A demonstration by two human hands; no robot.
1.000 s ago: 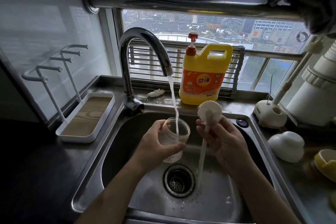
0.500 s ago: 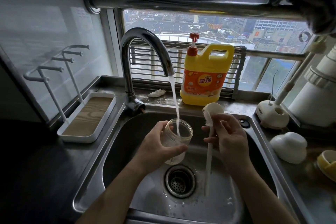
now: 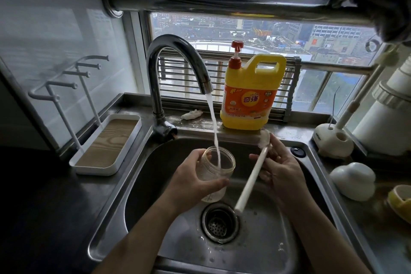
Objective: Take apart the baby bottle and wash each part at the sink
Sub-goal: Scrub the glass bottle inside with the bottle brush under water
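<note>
from the head view, the left hand [image 3: 195,181] is wrapped around the open bottle body [image 3: 216,172], holding it upright over the sink [image 3: 142,176] so the faucet [image 3: 175,73] stream falls straight into its mouth. the right hand [image 3: 281,169] loosely pinches the bottle brush [image 3: 252,176] near its head, handle hanging toward the drain [image 3: 220,223]. a wet, light pinch like that could let the brush slip into the basin, and the filling bottle may overflow and splash.

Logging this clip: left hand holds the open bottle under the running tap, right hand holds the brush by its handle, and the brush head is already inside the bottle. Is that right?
Not quite. In the head view the brush is outside the bottle: its head points up toward the detergent jug, beside the right hand. The rest holds: the left hand holds the open bottle under the running tap.
</note>
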